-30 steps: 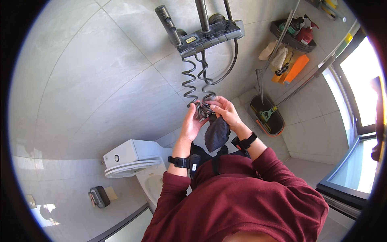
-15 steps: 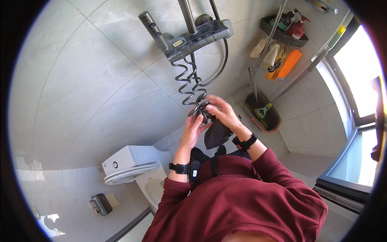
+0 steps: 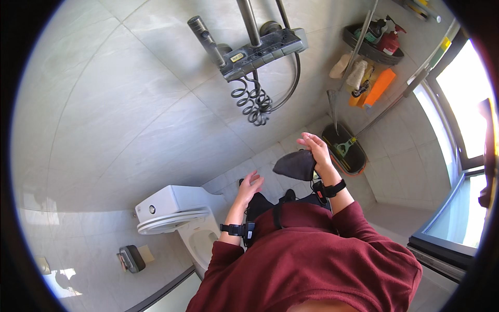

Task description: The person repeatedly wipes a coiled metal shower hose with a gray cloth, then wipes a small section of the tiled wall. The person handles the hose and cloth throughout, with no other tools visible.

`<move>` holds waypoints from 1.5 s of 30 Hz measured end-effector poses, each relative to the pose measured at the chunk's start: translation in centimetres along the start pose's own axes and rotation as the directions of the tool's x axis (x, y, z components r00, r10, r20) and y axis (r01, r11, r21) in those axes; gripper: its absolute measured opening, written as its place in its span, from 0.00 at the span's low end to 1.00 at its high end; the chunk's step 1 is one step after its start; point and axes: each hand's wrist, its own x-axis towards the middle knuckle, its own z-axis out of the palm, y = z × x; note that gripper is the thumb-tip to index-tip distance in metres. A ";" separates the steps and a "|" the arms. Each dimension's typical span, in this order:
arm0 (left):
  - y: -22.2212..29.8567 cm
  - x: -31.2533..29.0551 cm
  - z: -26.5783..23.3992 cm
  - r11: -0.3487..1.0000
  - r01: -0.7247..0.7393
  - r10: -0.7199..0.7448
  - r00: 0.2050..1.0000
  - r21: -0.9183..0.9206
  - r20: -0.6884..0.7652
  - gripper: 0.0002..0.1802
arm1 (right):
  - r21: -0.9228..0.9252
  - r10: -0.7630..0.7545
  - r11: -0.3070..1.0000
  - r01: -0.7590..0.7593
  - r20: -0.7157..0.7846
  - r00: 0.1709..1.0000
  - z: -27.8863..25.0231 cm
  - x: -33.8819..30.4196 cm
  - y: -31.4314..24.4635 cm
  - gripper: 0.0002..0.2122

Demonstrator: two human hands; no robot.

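My left hand (image 3: 251, 186) is held low above my legs, its fingers spread and nothing in them. Over on the right, my right hand (image 3: 317, 150) has hold of a dark grey cloth (image 3: 295, 164). The cloth bulges to a blunt point toward the left; how the fingers grip it is partly hidden. Apart from both hands, a coiled dark hose (image 3: 254, 106) hangs from the grey shower mixer (image 3: 262, 51) on the tiled wall.
At lower left stands a white toilet (image 3: 174, 208) with a paper holder (image 3: 134, 259) beyond it. A corner shelf (image 3: 374, 49) carries pump bottles, with cloths and an orange item hanging below. A dark bucket (image 3: 353, 161) with a cleaning tool stands beneath, near the window (image 3: 462, 83).
Both hands have come away from the coiled hose and moved apart, lower down. The hose has sprung up and bunched under the mixer. The cloth has gone right with my right hand.
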 end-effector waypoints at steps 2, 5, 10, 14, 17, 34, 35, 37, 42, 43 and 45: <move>0.9 -0.2 0.8 0.998 -0.065 0.065 0.996 0.005 0.065 0.40 | 0.202 0.098 0.974 -0.099 0.017 0.995 -0.6 -0.5 -0.7 0.13; 2.1 -0.4 2.2 0.984 -0.172 0.176 0.967 -0.039 0.181 0.41 | 0.537 0.247 0.800 -0.269 0.115 0.962 -0.6 -1.0 -0.8 0.11; 3.2 -0.5 5.1 0.960 -0.158 0.235 0.904 -0.232 0.356 0.41 | 0.844 0.261 0.301 -0.444 0.375 0.889 0.2 -1.8 0.4 0.11; 4.6 -1.0 7.0 0.826 -0.092 0.368 0.835 -0.555 0.410 0.38 | 0.856 0.207 0.188 -0.482 0.446 0.871 1.4 -2.6 1.8 0.15; 6.4 -2.0 7.3 0.827 -0.105 0.304 0.909 -0.552 0.284 0.33 | 0.864 0.226 0.183 -0.469 0.427 0.875 2.5 -2.9 3.1 0.18; 14.1 -6.9 5.6 0.802 -0.569 0.502 0.808 -0.184 -0.309 0.24 | 0.586 0.137 0.617 -0.526 0.578 0.804 7.2 -5.0 1.3 0.32; 14.0 -6.8 5.4 0.780 -0.597 0.523 0.786 -0.186 -0.330 0.25 | 0.562 0.124 0.644 -0.520 0.594 0.795 7.3 -5.2 1.0 0.30; 13.6 -6.7 4.8 0.801 -0.564 0.485 0.809 -0.201 -0.333 0.25 | 0.396 0.137 0.827 -0.400 0.547 0.826 7.4 -5.5 1.0 0.27; 12.3 -6.8 3.4 0.833 -0.454 0.392 0.888 -0.316 -0.242 0.24 | 0.336 0.141 0.909 -0.248 0.313 0.939 7.5 -5.5 1.2 0.18; 12.2 -6.8 3.2 0.840 -0.392 0.331 0.918 -0.374 -0.219 0.25 | 0.420 0.147 0.871 -0.254 0.270 0.952 7.5 -5.5 1.0 0.18; 11.9 -6.6 3.1 0.747 -0.179 0.234 0.972 -0.640 0.001 0.28 | 0.467 0.098 0.850 -0.244 0.315 0.944 7.1 -5.5 0.0 0.18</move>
